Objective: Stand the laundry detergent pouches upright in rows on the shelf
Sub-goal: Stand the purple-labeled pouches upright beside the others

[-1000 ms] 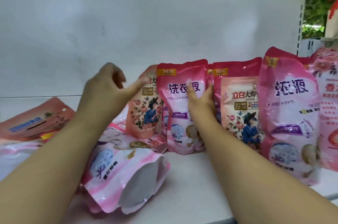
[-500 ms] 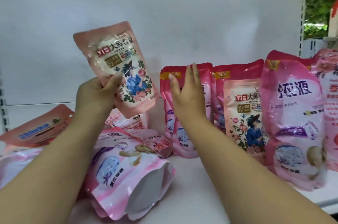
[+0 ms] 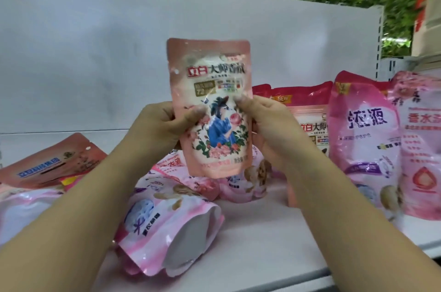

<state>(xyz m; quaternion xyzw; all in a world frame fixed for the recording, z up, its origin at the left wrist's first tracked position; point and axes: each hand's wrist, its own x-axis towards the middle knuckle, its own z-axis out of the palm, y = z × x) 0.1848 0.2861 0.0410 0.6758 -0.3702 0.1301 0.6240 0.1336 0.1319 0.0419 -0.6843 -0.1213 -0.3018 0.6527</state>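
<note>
I hold a salmon-pink floral pouch (image 3: 212,91) upright in the air above the shelf (image 3: 257,239). My left hand (image 3: 164,129) grips its left edge and my right hand (image 3: 265,124) pinches its right edge, thumbs on the front. Behind my right hand stand a red-topped pouch (image 3: 307,112), a big pink pouch (image 3: 365,131) and another pink one (image 3: 422,143) in a row. A pink pouch (image 3: 176,232) lies on its side at the front left. More pouches lie tumbled under the held one.
A salmon pouch (image 3: 50,165) lies flat at the far left on other fallen pouches. The white back panel (image 3: 95,53) closes the shelf behind. The shelf's front edge (image 3: 238,284) runs below my arms. Bare shelf surface shows at front centre.
The floral pouch moved from upper left to the centre and turned upright. My right hand left the standing pink pouch and took hold of the floral pouch's right edge.
</note>
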